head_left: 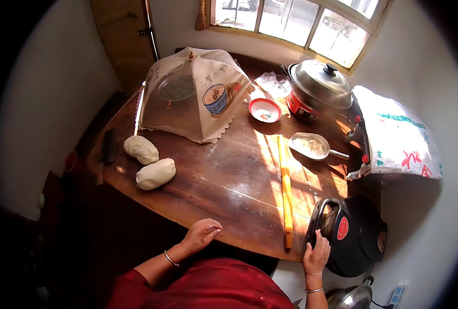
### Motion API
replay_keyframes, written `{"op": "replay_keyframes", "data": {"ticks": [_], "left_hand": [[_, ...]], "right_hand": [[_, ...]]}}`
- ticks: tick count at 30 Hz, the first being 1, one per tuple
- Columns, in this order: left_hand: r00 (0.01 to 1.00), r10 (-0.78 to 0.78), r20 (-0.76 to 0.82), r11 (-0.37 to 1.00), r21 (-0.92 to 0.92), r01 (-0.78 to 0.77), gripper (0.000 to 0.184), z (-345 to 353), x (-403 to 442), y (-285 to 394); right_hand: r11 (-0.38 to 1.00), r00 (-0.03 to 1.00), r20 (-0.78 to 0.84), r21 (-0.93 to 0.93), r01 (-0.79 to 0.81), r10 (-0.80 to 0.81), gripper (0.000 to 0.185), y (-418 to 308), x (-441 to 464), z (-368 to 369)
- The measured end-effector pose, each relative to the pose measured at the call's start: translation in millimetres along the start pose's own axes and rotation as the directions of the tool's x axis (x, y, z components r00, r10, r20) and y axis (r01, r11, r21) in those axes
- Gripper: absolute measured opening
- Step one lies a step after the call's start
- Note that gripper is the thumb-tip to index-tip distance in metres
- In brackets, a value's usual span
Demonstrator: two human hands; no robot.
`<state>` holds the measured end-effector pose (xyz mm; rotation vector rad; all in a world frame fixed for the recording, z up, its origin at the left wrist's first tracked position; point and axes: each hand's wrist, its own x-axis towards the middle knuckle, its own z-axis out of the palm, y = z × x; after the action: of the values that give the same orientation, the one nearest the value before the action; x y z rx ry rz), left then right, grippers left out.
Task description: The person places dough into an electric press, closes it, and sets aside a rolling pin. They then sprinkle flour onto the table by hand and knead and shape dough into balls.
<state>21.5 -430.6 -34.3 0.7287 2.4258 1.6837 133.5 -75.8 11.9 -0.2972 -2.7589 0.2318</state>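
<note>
My left hand point(203, 234) is at the table's front edge, its fingers curled inward; whether anything is between them is too small to tell. My right hand point(317, 252) is beside the handle of a black electric pan point(360, 232), with its fingers apart and the index finger pointing up. A long wooden rolling pin point(286, 195) lies on the floured table between my hands, farther from me. Two lumps of dough, one point(141, 149) behind the other point(156, 174), rest at the table's left. A metal scoop point(309, 146) holding flour lies right of the rolling pin's far end.
A fabric food cover point(193, 98) stands at the back left, a cleaver point(109, 146) near the left edge. Farther right are a red-rimmed bowl point(265, 110), a lidded electric pot point(319, 87) and a printed white sack point(399, 134). A power strip point(398, 295) lies at lower right.
</note>
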Motion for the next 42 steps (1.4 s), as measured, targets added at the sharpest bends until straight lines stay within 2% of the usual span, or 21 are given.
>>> {"op": "replay_keyframes", "data": {"ticks": [3, 6, 9, 11, 13, 17, 20, 24, 27, 28, 29, 30, 31, 33, 34, 36, 37, 39, 40, 41, 42], "left_hand": [[1.000, -0.008, -0.001, 0.999, 0.033, 0.008, 0.007, -12.3, -2.1, -0.5], [0.999, -0.019, -0.031, 0.998, 0.065, 0.021, 0.007, -24.8, -4.6, -7.1], [0.999, -0.006, -0.040, 0.998, 0.056, 0.008, 0.006, -37.5, -2.9, -7.3], [1.000, 0.013, -0.022, 0.998, 0.066, -0.011, 0.007, -47.3, 0.3, -2.4], [0.999, 0.029, -0.014, 0.996, 0.079, -0.027, 0.007, -56.4, 2.7, 1.8], [1.000, 0.018, -0.019, 0.994, 0.108, -0.016, 0.007, -76.4, 4.5, 2.7], [1.000, 0.000, -0.018, 0.995, 0.105, 0.001, 0.007, -88.9, 4.5, -0.7], [0.999, 0.036, 0.032, 0.992, 0.116, -0.039, 0.008, -98.8, 12.8, -3.9], [0.989, 0.094, 0.112, 0.990, 0.094, -0.104, 0.009, -92.7, 27.2, -13.0], [0.986, 0.099, 0.133, 0.990, 0.087, -0.111, 0.009, -89.0, 34.3, -13.9], [0.957, 0.172, 0.232, 0.967, 0.148, -0.210, 0.012, -83.7, 43.6, -13.2], [0.912, 0.238, 0.333, 0.930, 0.193, -0.313, 0.014, -76.8, 52.2, -12.8], [0.904, 0.245, 0.351, 0.930, 0.178, -0.321, 0.014, -68.1, 59.6, -12.9], [0.728, 0.402, 0.556, 0.824, 0.128, -0.552, 0.025, -48.3, 72.0, -15.0], [0.716, 0.405, 0.568, 0.825, 0.111, -0.555, 0.025, -36.9, 76.0, -20.6], [0.456, 0.470, 0.756, 0.723, -0.035, -0.690, 0.042, -13.7, 78.1, -32.9], [0.441, 0.473, 0.762, 0.725, -0.052, -0.687, 0.042, -4.1, 79.1, -33.4], [0.181, 0.481, 0.858, 0.624, -0.190, -0.758, 0.050, 13.3, 80.3, -30.0], [0.095, 0.425, 0.900, 0.647, -0.229, -0.728, 0.055, 20.8, 81.3, -26.0], [0.082, 0.428, 0.900, 0.647, -0.242, -0.723, 0.055, 29.5, 80.8, -25.7], [0.023, 0.462, 0.887, 0.618, -0.303, -0.725, 0.057, 40.2, 80.0, -28.8]], "right_hand": [[0.999, 0.999, 0.018, 0.026, -0.028, 0.027, 0.053, -4.7, 1.1, 0.5], [0.999, 0.997, -0.067, 0.011, 0.031, -0.030, 0.043, -24.3, 7.6, -13.1], [0.961, 0.996, -0.009, 0.263, 0.090, -0.091, 0.038, -58.6, 13.0, -6.3], [0.957, 0.989, 0.059, 0.263, 0.118, -0.139, 0.045, -78.0, 16.4, 14.5], [0.988, 0.992, 0.052, 0.109, 0.107, -0.113, 0.049, -83.1, 16.7, 44.3], [0.999, 0.997, 0.062, 0.004, -0.037, 0.036, 0.049, -68.3, 24.9, 88.9], [0.990, 0.993, -0.028, -0.087, -0.115, 0.113, 0.045, -49.9, 24.9, 118.1], [0.974, 0.974, -0.001, 0.011, -0.228, 0.228, 0.045, -61.8, 28.2, 113.2], [0.955, 0.960, 0.081, 0.102, -0.277, 0.269, 0.046, -75.7, 12.8, 92.8], [0.966, 0.979, 0.014, 0.162, -0.203, 0.203, 0.046, -80.8, 0.5, 85.2], [0.969, 0.989, -0.057, 0.215, -0.122, 0.137, 0.046, -86.1, -12.1, 77.1], [0.950, 0.984, -0.066, 0.278, -0.140, 0.165, 0.045, -93.1, -22.3, 64.6], [0.950, 0.980, -0.066, 0.267, -0.161, 0.185, 0.045, -98.3, -36.3, 57.3], [0.850, 0.892, 0.032, 0.292, -0.439, 0.450, 0.036, -109.4, -71.0, 50.4], [0.853, 0.885, 0.016, 0.262, -0.452, 0.465, 0.029, -111.0, -91.1, 48.8], [0.829, 0.850, 0.025, 0.209, -0.519, 0.526, 0.019, -118.0, -130.2, 36.8], [0.802, 0.820, 0.043, 0.185, -0.568, 0.571, 0.016, -125.0, -146.2, 25.5], [0.780, 0.790, 0.035, 0.134, -0.611, 0.613, 0.017, -134.0, -187.5, 13.0], [0.765, 0.769, 0.023, 0.093, -0.638, 0.638, 0.018, -140.7, -207.8, 7.7], [0.756, 0.760, 0.024, 0.088, -0.649, 0.650, 0.018, -147.9, -228.8, 1.8], [0.695, 0.697, 0.073, 0.047, -0.717, 0.714, 0.017, -155.3, -249.8, -4.6]]}}
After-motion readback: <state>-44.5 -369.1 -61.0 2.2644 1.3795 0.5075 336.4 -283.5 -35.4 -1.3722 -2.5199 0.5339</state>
